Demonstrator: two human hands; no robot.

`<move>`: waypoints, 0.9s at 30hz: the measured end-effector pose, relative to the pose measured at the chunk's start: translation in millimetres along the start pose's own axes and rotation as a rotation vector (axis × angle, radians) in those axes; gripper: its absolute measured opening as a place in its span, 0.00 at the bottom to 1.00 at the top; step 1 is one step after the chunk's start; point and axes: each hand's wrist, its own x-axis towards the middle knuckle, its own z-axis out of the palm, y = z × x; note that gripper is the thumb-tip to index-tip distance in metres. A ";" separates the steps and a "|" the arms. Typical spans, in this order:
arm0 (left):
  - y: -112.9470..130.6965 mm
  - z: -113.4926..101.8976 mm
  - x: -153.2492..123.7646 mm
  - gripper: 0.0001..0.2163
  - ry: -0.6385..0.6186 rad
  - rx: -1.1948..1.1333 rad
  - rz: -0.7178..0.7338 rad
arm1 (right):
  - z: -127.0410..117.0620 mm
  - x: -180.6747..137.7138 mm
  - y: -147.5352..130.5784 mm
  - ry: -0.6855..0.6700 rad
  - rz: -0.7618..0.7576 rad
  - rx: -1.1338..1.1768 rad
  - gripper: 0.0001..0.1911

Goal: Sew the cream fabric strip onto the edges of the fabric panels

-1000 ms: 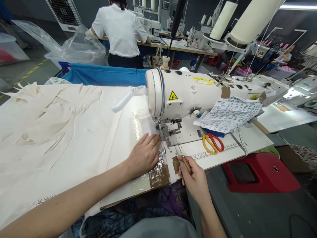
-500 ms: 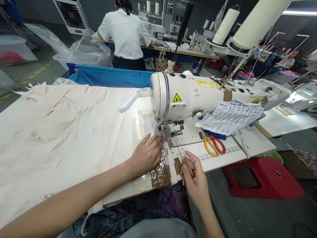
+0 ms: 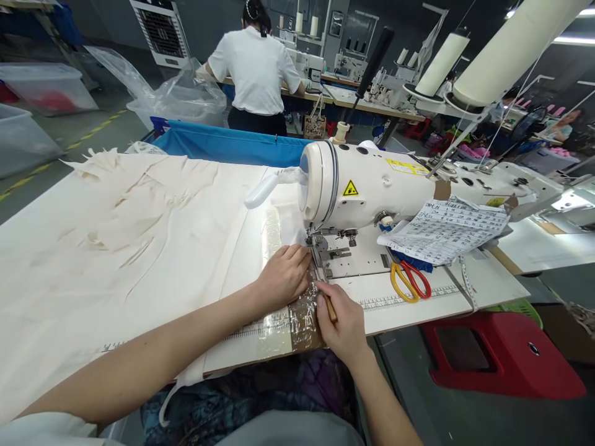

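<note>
My left hand [image 3: 287, 275] rests with its fingers bent and pressed together on white fabric [image 3: 292, 228] just in front of the sewing machine's needle area [image 3: 318, 244]. Most of what lies beneath the fingers is hidden. Wrapped in my right hand [image 3: 343, 322] is an awl with a wooden handle [image 3: 331, 310]; its thin metal shaft points toward the presser foot, close to my left fingertips. The white sewing machine [image 3: 367, 183] stands right behind both hands. Brown and clear tape [image 3: 304, 319] covers the table edge under them.
Cream fabric pieces [image 3: 139, 217] spread over the left of the table. Scissors with yellow and red handles [image 3: 411, 282] lie right of the machine bed, below a handwritten sheet [image 3: 450, 229]. A red stool [image 3: 506, 353] stands at right. A person in white [image 3: 255, 68] works ahead.
My right hand has moved left with the awl, close beside my left hand. The left fingers are more bent now. The whole view has shifted slightly.
</note>
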 end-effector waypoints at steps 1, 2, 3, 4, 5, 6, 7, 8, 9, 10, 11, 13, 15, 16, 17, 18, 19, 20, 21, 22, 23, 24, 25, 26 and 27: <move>-0.6 0.4 0.8 0.18 0.001 -0.010 -0.005 | 2.9 4.0 0.5 -0.021 -0.019 -0.054 0.15; -1.4 1.0 1.5 0.17 0.003 -0.022 -0.006 | 5.5 7.3 0.8 -0.041 -0.027 -0.107 0.16; -2.2 1.8 1.9 0.17 0.007 -0.036 -0.004 | 7.7 10.0 0.9 -0.057 -0.030 -0.156 0.17; -3.1 2.6 2.2 0.17 0.010 -0.051 -0.002 | 9.7 12.1 0.7 -0.069 -0.030 -0.199 0.17; -4.0 3.4 2.3 0.17 0.016 -0.065 0.000 | 11.3 13.7 0.3 -0.079 -0.029 -0.236 0.18; -4.8 4.1 2.2 0.16 0.022 -0.076 0.001 | 12.6 15.0 -0.2 -0.089 -0.027 -0.267 0.18; -5.5 4.7 2.0 0.16 0.028 -0.086 0.002 | 13.7 16.0 -0.7 -0.098 -0.023 -0.292 0.19; -6.2 5.2 1.8 0.16 0.035 -0.093 0.003 | 14.6 16.7 -1.1 -0.105 -0.018 -0.313 0.19; -6.6 5.6 1.5 0.16 0.040 -0.096 0.003 | 15.3 17.1 -1.4 -0.113 -0.014 -0.331 0.19; -6.9 5.9 1.3 0.16 0.044 -0.098 0.005 | 15.8 17.4 -1.4 -0.121 -0.011 -0.346 0.19; -7.1 6.0 1.2 0.16 0.045 -0.098 0.006 | 16.2 17.4 -1.4 -0.128 -0.009 -0.360 0.19; -7.2 6.0 1.3 0.17 0.046 -0.099 0.005 | 16.7 17.1 -1.1 -0.137 -0.009 -0.385 0.19; -7.2 5.9 1.6 0.17 0.043 -0.104 -0.002 | 17.5 16.7 -1.3 -0.142 -0.011 -0.412 0.19; -7.4 5.9 1.8 0.17 0.043 -0.109 -0.010 | 18.2 16.6 -1.7 -0.142 -0.010 -0.431 0.18; -7.9 6.0 2.0 0.18 0.044 -0.115 -0.020 | 19.2 16.7 -2.5 -0.144 -0.007 -0.451 0.18; -8.7 6.3 2.3 0.18 0.046 -0.122 -0.030 | 20.5 17.1 -3.5 -0.147 -0.002 -0.473 0.18; -9.9 6.7 2.4 0.18 0.048 -0.130 -0.037 | 22.1 17.9 -4.7 -0.152 0.006 -0.496 0.18; -11.5 7.2 2.6 0.18 0.050 -0.137 -0.039 | 23.9 18.9 -5.9 -0.159 0.017 -0.520 0.19; -13.4 7.7 2.7 0.18 0.051 -0.145 -0.038 | 25.8 20.1 -7.1 -0.167 0.031 -0.544 0.19; -15.6 8.1 2.9 0.18 0.052 -0.152 -0.034 | 27.4 21.4 -8.1 -0.175 0.047 -0.564 0.20; -18.0 8.3 3.1 0.19 0.053 -0.157 -0.029 | 28.6 22.6 -9.0 -0.180 0.062 -0.579 0.21; -20.2 8.2 3.3 0.19 0.053 -0.161 -0.025 | 29.2 23.3 -9.7 -0.180 0.072 -0.587 0.21; -22.2 7.8 3.6 0.19 0.048 -0.163 -0.028 | 28.9 23.3 -10.4 -0.174 0.074 -0.585 0.21; -23.8 7.1 4.0 0.19 0.038 -0.165 -0.036 | 27.8 22.3 -11.1 -0.163 0.071 -0.567 0.21; -24.9 6.2 4.3 0.19 0.025 -0.164 -0.049 | 25.8 20.2 -11.7 -0.147 0.065 -0.532 0.20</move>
